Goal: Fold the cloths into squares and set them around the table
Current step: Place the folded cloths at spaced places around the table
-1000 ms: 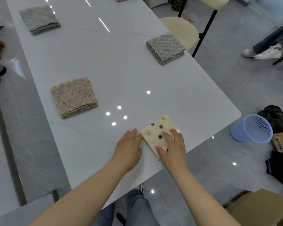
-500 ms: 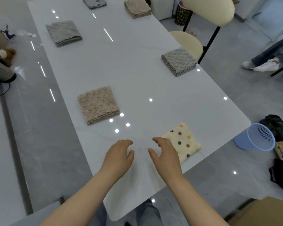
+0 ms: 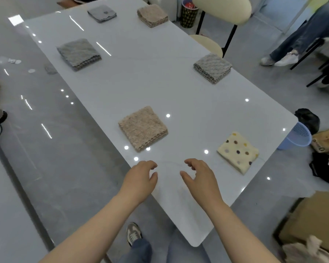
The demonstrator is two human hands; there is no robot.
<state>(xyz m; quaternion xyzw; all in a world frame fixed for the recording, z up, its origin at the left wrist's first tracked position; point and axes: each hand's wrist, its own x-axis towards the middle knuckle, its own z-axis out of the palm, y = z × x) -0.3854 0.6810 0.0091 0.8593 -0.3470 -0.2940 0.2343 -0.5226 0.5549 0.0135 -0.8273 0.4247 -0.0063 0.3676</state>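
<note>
A cream cloth with coloured dots (image 3: 238,151) lies folded square near the white table's (image 3: 160,88) near right edge. A beige folded cloth (image 3: 142,128) lies near the left edge. Further back lie a grey folded cloth (image 3: 78,53) on the left, another grey one (image 3: 213,67) on the right, and at the far end a dark grey cloth (image 3: 102,13) and a beige cloth (image 3: 152,15). My left hand (image 3: 141,179) and my right hand (image 3: 199,177) hover over the near end of the table, fingers loosely curled and apart, holding nothing.
A cream chair (image 3: 220,10) stands at the table's right side. A blue mesh basket (image 3: 296,136), dark bags and a cardboard box (image 3: 311,221) sit on the floor to the right. A seated person's legs (image 3: 302,35) are at the upper right.
Both hands let go of the dotted cloth and drew back to the near end of the table. The view lifted, showing more of the far end.
</note>
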